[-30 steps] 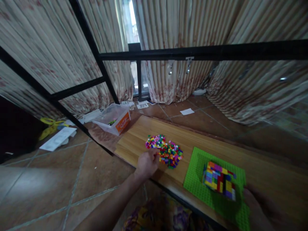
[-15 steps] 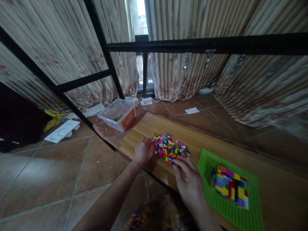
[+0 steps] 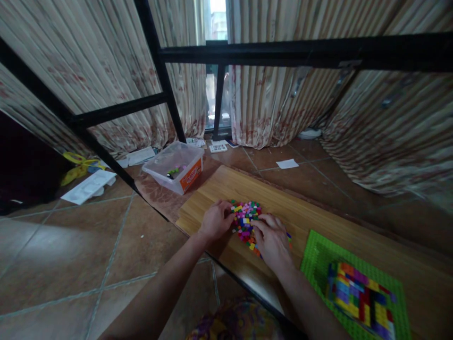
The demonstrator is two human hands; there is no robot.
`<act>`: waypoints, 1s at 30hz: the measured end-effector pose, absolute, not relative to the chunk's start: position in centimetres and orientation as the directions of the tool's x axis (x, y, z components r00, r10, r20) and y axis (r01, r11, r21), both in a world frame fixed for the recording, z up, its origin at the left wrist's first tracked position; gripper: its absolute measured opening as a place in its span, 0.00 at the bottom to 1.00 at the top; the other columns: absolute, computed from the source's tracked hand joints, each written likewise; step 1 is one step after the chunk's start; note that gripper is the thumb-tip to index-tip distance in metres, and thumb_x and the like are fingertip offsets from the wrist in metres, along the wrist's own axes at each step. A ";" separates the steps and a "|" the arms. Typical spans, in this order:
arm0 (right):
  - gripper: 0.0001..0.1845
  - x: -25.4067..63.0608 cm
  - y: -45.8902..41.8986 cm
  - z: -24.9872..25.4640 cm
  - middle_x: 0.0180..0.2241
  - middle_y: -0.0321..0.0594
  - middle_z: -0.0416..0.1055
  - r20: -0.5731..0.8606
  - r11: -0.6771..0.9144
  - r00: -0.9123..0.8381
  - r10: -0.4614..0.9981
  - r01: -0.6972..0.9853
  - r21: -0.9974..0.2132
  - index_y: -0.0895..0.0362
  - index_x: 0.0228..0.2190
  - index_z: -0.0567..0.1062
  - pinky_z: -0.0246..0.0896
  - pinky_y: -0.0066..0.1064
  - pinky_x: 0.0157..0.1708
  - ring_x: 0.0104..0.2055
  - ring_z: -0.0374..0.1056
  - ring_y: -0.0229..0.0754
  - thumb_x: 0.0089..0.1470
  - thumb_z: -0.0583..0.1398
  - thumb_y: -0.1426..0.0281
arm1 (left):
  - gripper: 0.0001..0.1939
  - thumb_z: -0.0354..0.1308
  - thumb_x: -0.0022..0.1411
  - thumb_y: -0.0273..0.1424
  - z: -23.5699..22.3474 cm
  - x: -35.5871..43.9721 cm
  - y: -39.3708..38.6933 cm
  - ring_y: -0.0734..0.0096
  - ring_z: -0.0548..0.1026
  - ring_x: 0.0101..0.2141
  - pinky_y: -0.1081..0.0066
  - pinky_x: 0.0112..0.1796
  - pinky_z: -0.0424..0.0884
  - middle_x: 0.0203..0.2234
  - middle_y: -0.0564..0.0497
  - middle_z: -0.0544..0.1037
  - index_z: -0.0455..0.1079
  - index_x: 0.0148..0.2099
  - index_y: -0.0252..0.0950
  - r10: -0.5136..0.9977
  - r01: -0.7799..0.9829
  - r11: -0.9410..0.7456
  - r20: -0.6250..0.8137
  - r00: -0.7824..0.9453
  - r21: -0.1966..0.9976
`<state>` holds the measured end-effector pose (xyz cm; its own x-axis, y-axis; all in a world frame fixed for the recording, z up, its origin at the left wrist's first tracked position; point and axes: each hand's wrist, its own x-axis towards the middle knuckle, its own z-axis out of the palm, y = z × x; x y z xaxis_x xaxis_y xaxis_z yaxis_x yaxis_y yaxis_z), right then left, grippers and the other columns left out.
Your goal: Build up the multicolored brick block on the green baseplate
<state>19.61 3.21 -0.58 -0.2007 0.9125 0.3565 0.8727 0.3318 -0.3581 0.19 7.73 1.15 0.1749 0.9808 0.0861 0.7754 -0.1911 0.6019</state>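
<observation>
A loose pile of small, many-coloured toy building bricks (image 3: 245,221) lies on the wooden board. At its left edge is my left hand (image 3: 216,221), its fingers curled and drawn together; whatever is between the fingertips is hidden. My right hand (image 3: 273,240) reaches over the pile from the right, fingers bent but apart, the tips among the bricks. It covers part of the pile. On the right, a green studded baseplate (image 3: 314,250) carries a block-shaped build of mixed coloured bricks (image 3: 364,295). Neither hand touches the baseplate.
The long wooden board (image 3: 226,182) runs from the middle to the right. Beyond its left end stands a clear plastic box (image 3: 161,172) with an orange label and a few pieces inside. Black metal bars (image 3: 269,53) cross in front of curtains. Papers lie on the tiled floor (image 3: 78,255).
My right hand has left the baseplate's right edge and come left onto the brick pile. My left hand stays at the pile's left side. The view has shifted, moving the baseplate rightward and down.
</observation>
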 end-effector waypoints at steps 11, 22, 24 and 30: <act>0.15 17.9 6.9 1.1 0.43 0.44 0.71 0.361 0.369 -0.233 0.903 0.851 -0.374 0.52 0.41 0.79 0.58 0.39 0.47 0.45 0.63 0.47 0.61 0.52 0.71 | 0.05 0.57 0.57 0.27 0.3 -0.9 6.5 0.70 0.73 0.35 0.70 0.38 0.71 0.33 0.52 0.74 0.68 0.38 0.37 0.981 0.636 -0.194 0.144 0.130 0.747; 0.12 19.2 9.5 0.4 0.42 0.42 0.73 0.246 0.398 -0.328 0.912 0.851 -0.343 0.51 0.40 0.80 0.58 0.37 0.47 0.44 0.65 0.45 0.58 0.57 0.71 | 0.14 0.54 0.60 0.25 0.4 -0.8 5.9 0.65 0.73 0.46 0.63 0.51 0.69 0.44 0.47 0.76 0.71 0.48 0.39 0.938 0.623 -0.341 0.216 0.270 0.704; 0.12 20.3 9.3 0.6 0.41 0.41 0.73 0.235 0.392 -0.326 0.916 0.852 -0.346 0.50 0.39 0.80 0.58 0.37 0.46 0.44 0.65 0.44 0.57 0.57 0.71 | 0.14 0.53 0.61 0.26 0.2 -0.9 5.9 0.65 0.73 0.47 0.63 0.51 0.69 0.44 0.48 0.76 0.72 0.49 0.39 0.932 0.622 -0.359 0.225 0.285 0.696; 0.12 21.2 8.3 1.8 0.42 0.39 0.73 0.237 0.409 -0.338 0.911 0.820 -0.401 0.50 0.39 0.80 0.59 0.37 0.48 0.45 0.65 0.44 0.56 0.58 0.72 | 0.13 0.52 0.64 0.29 -0.4 -1.0 5.9 0.67 0.73 0.48 0.64 0.52 0.69 0.46 0.47 0.76 0.74 0.48 0.40 0.921 0.607 -0.390 0.272 0.281 0.693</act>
